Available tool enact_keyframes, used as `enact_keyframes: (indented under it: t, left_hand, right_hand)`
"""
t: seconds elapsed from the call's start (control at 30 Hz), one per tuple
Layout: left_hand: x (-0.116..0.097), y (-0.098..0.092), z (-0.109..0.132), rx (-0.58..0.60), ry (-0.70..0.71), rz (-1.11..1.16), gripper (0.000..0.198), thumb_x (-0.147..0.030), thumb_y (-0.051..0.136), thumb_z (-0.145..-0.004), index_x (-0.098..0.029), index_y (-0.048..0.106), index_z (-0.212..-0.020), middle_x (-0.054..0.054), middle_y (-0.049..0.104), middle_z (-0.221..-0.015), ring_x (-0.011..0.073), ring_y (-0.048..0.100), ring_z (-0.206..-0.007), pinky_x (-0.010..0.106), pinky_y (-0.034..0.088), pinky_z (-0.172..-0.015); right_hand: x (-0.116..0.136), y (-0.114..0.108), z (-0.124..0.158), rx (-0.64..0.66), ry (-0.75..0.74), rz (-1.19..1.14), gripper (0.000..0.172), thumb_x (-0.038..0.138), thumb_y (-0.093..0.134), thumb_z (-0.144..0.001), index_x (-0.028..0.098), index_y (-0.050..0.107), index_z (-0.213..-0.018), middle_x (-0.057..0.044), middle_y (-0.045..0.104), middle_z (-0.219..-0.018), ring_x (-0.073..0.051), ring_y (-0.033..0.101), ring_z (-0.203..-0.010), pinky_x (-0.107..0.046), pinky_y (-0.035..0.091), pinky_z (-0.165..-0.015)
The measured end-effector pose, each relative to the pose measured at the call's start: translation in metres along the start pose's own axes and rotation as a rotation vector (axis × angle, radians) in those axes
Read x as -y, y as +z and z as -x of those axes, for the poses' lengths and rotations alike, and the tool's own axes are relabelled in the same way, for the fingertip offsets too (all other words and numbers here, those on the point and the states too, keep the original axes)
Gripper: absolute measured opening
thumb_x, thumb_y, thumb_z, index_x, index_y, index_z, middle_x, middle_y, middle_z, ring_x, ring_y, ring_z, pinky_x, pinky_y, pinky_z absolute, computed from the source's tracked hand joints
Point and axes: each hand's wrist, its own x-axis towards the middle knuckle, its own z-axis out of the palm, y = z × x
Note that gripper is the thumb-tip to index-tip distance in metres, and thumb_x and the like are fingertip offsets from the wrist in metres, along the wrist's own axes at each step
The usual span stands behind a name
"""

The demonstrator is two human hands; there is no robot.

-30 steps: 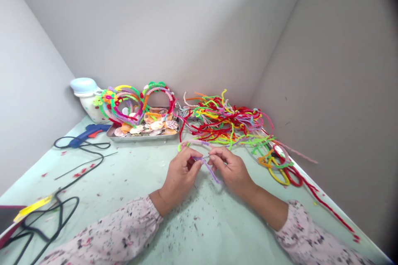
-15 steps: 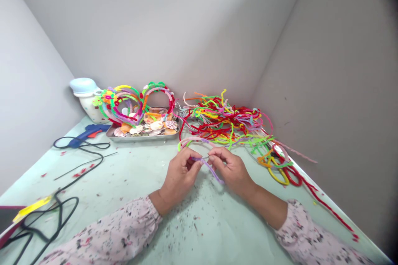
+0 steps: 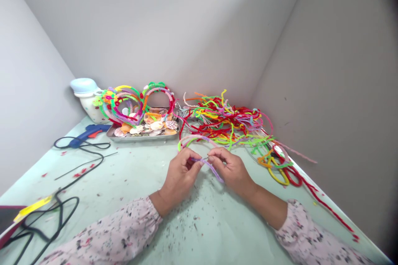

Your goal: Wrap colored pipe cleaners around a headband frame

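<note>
A purple pipe cleaner is pinched between the thumb and fingers of my left hand, its loose part slanting down to the right. Close beside it, my right hand is closed in a pinch on a thin dark end that meets the pipe cleaner; whether this is its bare wire I cannot tell. Just behind my hands lies a pink, purple and green headband, partly hidden by my fingers. Both hands are a little above the table.
A metal tray of seashells carries several colourful headbands. Behind my right hand is a heap of pipe cleaners, with yellow-handled scissors at the right edge. To the left lie a blue glue gun, black cable and a white jar.
Both hands keep their pinch in nearly the same place. The loose part of the purple pipe cleaner has shifted very slightly.
</note>
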Motion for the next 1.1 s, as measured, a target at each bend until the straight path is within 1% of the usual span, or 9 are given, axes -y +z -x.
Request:
enact_keyframes:
  t: [0.17,0.3,0.4,0.57,0.73,0.9,1.1]
  left_hand:
    - [-0.0001,0.0005,-0.0012,0.014,-0.007,-0.030,0.007,-0.022,0.056,-0.082,-0.017,0.058,-0.087,0.001,0.060,-0.078,0.0116,0.054,-0.067,0.022,0.044,-0.062]
    - [-0.0001,0.0009,-0.0009,0.023,0.000,-0.034,0.012,-0.021,0.055,-0.083,-0.017,0.056,-0.095,0.003,0.060,-0.086,0.0122,0.055,-0.070,0.024,0.046,-0.065]
    - [0.0010,0.0006,-0.0002,0.026,0.014,-0.051,0.016,-0.021,0.054,-0.084,-0.018,0.054,-0.100,0.004,0.060,-0.092,0.0126,0.056,-0.072,0.025,0.046,-0.066]
    - [0.0030,0.0001,0.0000,0.029,0.034,-0.098,0.009,-0.023,0.052,-0.086,-0.018,0.054,-0.093,0.003,0.057,-0.086,0.0131,0.053,-0.071,0.025,0.044,-0.066]
    - [0.0012,-0.0008,0.0002,0.021,0.037,-0.083,0.008,-0.024,0.054,-0.085,-0.017,0.055,-0.088,0.002,0.057,-0.081,0.0131,0.053,-0.070,0.025,0.043,-0.065]
    - [-0.0008,-0.0019,-0.0001,0.029,0.020,-0.073,0.008,-0.025,0.054,-0.084,-0.017,0.055,-0.084,0.001,0.056,-0.077,0.0126,0.052,-0.068,0.024,0.042,-0.063]
    - [-0.0008,-0.0018,-0.0003,0.026,0.021,-0.076,0.007,-0.023,0.054,-0.084,-0.017,0.055,-0.082,0.001,0.056,-0.078,0.0128,0.052,-0.070,0.024,0.042,-0.065]
  right_hand:
    - [0.0004,0.0012,0.0005,-0.011,0.043,-0.030,0.012,0.030,0.051,-0.087,0.022,0.060,-0.091,0.002,0.062,-0.077,-0.012,0.059,-0.061,-0.023,0.046,-0.061]
    - [0.0007,0.0022,0.0005,-0.019,0.073,-0.048,0.013,0.031,0.051,-0.088,0.022,0.060,-0.092,0.003,0.062,-0.073,-0.012,0.059,-0.060,-0.022,0.046,-0.060]
    - [0.0009,0.0023,0.0003,-0.028,0.082,-0.048,0.015,0.033,0.051,-0.088,0.022,0.060,-0.093,0.002,0.063,-0.074,-0.012,0.060,-0.060,-0.023,0.046,-0.060]
    - [0.0009,0.0018,0.0004,-0.026,0.071,-0.049,0.015,0.033,0.051,-0.088,0.022,0.059,-0.093,0.002,0.062,-0.073,-0.012,0.059,-0.060,-0.023,0.046,-0.059]
    - [0.0005,0.0014,0.0008,-0.019,0.026,-0.012,0.013,0.032,0.051,-0.088,0.022,0.060,-0.091,0.002,0.061,-0.074,-0.013,0.058,-0.063,-0.023,0.045,-0.060]
    - [-0.0017,0.0012,0.0012,0.009,0.040,-0.006,0.015,0.034,0.050,-0.089,0.023,0.059,-0.092,0.002,0.061,-0.074,-0.012,0.057,-0.061,-0.023,0.045,-0.058]
    - [-0.0033,0.0011,0.0013,0.024,0.049,-0.015,0.016,0.034,0.051,-0.088,0.022,0.060,-0.093,0.001,0.062,-0.078,-0.013,0.058,-0.063,-0.023,0.047,-0.059]
